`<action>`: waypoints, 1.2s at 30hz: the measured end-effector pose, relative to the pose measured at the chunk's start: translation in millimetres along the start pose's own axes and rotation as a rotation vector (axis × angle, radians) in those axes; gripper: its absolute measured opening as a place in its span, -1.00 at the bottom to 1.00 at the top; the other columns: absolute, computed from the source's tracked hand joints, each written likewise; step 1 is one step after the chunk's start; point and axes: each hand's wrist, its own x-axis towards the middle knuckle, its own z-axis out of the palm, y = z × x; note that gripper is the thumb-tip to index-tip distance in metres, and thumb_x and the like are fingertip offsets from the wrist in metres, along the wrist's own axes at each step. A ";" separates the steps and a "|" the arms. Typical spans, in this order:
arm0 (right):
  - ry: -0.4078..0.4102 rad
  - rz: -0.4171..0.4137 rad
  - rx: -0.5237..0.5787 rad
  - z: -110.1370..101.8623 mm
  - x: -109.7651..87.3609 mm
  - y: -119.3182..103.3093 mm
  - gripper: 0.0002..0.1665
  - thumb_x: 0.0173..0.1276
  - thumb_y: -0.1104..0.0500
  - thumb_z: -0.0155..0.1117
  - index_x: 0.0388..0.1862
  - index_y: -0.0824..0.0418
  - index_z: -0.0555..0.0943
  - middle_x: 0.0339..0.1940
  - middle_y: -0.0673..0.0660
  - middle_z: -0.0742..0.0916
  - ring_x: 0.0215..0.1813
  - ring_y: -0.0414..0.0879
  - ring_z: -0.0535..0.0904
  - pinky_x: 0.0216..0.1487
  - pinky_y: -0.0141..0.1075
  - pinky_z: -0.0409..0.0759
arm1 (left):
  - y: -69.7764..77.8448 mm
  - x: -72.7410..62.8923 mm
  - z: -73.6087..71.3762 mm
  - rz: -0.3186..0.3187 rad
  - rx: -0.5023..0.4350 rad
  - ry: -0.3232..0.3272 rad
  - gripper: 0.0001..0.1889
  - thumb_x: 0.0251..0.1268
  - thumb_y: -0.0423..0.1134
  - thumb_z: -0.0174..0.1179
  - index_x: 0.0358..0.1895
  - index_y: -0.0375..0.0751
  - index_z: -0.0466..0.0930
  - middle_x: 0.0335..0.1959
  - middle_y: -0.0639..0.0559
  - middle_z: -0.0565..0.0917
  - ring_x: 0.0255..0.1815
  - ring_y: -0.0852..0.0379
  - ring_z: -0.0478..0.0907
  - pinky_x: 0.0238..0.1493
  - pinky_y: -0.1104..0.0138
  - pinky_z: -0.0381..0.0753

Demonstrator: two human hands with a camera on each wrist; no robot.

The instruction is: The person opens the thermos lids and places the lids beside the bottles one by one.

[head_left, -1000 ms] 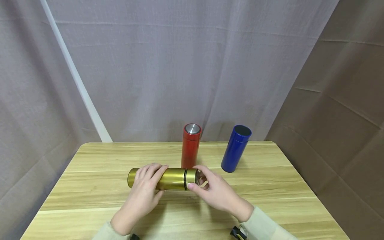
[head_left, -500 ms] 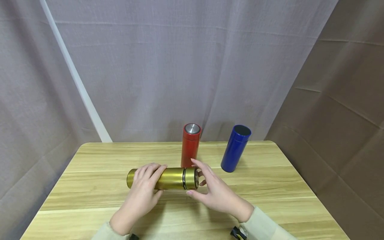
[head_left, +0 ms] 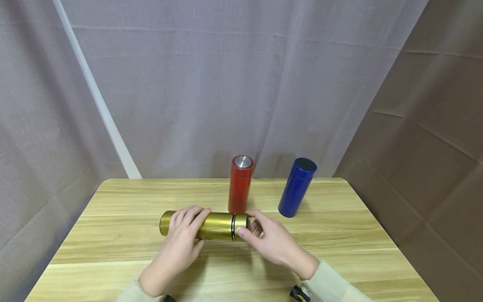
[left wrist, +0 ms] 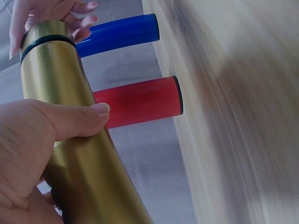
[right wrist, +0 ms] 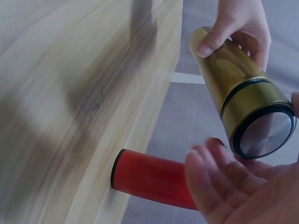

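A gold thermos [head_left: 219,226] lies sideways above the table, its lid end toward the right. My left hand [head_left: 183,237] grips its body from above, with the thumb along the near side in the left wrist view. My right hand [head_left: 277,243] pinches the gold lid [head_left: 240,220] between thumb and index finger; its other fingers are loosely bent beside the lid's end. A dark ring shows between lid and body. In the right wrist view, the lid's silver end disc [right wrist: 265,134] faces the camera. Just behind the lid, a red thermos [head_left: 240,188] stands upright.
A blue thermos [head_left: 296,188] with a dark top stands on the wooden table [head_left: 113,247], right of the red one. Grey curtain [head_left: 188,105] hangs behind the table, and brown cloth [head_left: 426,147] hangs at the right.
Half a second ago my right fingers were spread off the lid, with the thumb below it. Now thumb and fingers are back on the lid. My left hand has hardly moved.
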 end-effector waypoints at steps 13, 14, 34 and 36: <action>-0.033 -0.121 0.136 -0.1 0.9 1.8 -0.09 0.20 -0.31 0.32 0.46 -0.25 0.14 0.18 -0.16 0.45 0.02 -0.22 0.50 -0.12 -0.28 0.62 | -1.6 0.6 0.1 0.001 0.004 -0.012 -0.09 -0.31 -0.40 0.55 0.32 -0.12 0.41 0.17 -0.05 0.47 0.21 -0.13 0.34 0.28 -0.05 0.13; -0.045 -0.099 0.143 -0.5 1.3 1.7 -0.12 0.21 -0.32 0.29 0.44 -0.23 0.17 0.14 -0.14 0.49 -0.01 -0.21 0.53 -0.14 -0.28 0.63 | -1.3 0.7 0.2 0.007 0.004 -0.011 -0.09 -0.32 -0.40 0.55 0.32 -0.12 0.41 0.17 -0.05 0.47 0.21 -0.13 0.34 0.28 -0.05 0.13; -0.101 -0.170 -0.109 5.9 0.1 7.0 -0.04 0.16 -0.14 0.43 0.48 -0.16 0.18 0.20 -0.13 0.41 0.04 -0.25 0.48 0.05 -0.20 0.55 | -9.3 -1.3 4.6 0.060 0.076 -0.008 -0.09 -0.38 -0.44 0.53 0.30 -0.13 0.43 0.13 -0.08 0.50 0.20 -0.15 0.35 0.30 -0.02 0.13; -0.086 -0.176 -0.115 6.5 0.2 6.6 -0.04 0.15 -0.10 0.45 0.47 -0.14 0.19 0.18 -0.13 0.40 0.01 -0.26 0.48 0.02 -0.23 0.55 | -10.5 -1.0 4.7 0.059 0.080 -0.006 -0.08 -0.39 -0.43 0.54 0.30 -0.13 0.43 0.13 -0.08 0.50 0.20 -0.16 0.35 0.30 -0.02 0.13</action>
